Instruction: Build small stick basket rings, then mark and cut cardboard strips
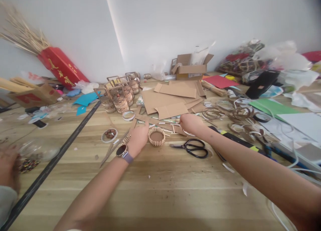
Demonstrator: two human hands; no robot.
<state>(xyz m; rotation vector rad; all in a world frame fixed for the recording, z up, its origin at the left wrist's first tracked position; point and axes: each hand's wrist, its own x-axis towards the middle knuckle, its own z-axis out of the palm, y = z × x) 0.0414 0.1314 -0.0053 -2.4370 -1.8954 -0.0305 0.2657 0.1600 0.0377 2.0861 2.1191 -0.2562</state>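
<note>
My left hand (137,139), with a watch on its wrist, is closed at the left end of a narrow strip with white patches (162,123). At the strip's other end my right hand (191,124) is closed in a fist, and a pale end curves out below it. The strip spans between the two hands, above the far rim of a small round basket (156,137) with short wooden slats standing around a brown base. Black-handled scissors (192,147) lie to the right of this basket. Partly hidden behind my left hand is another slatted piece (126,139).
Flat cardboard pieces (173,99) lie beyond my hands. Several small handled baskets (120,103) stand at the back left. A tape ring with brown balls (109,135) sits left; coiled brown strips (240,114) lie right. Another person's hand (8,165) is beside a jar of beads (30,164).
</note>
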